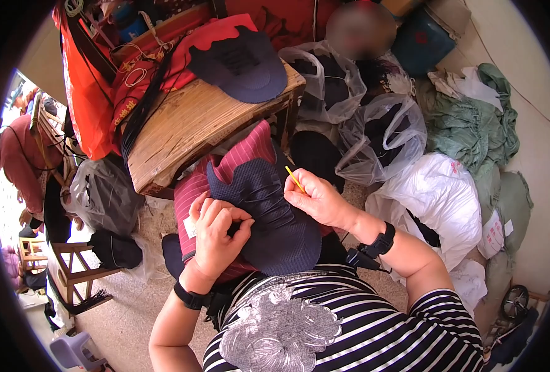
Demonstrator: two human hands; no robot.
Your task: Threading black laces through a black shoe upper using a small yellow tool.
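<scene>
Across my lap lies a dark navy piece of textured fabric (287, 239) with a wide rounded end, on top of a maroon striped cloth (191, 186). My left hand (216, 232) rests at its left edge, thumb and fingers closed in a pinch; what they hold, if anything, is too small to make out. To the right of the fabric, my right hand (318, 195) is closed on a thin yellow stick-like tool (294, 178), which points up and left. The tool stands apart from the fabric. Gathered folds cross the middle of the navy piece.
A wooden table (182, 133) ahead carries a similar navy piece (244, 65), red cloth and black cords (145, 115). Clear plastic bags (383, 139), a white sack (436, 189) and green cloth (473, 124) lie to the right. A wooden stool (76, 266) stands left; another person (24, 158) sits beyond.
</scene>
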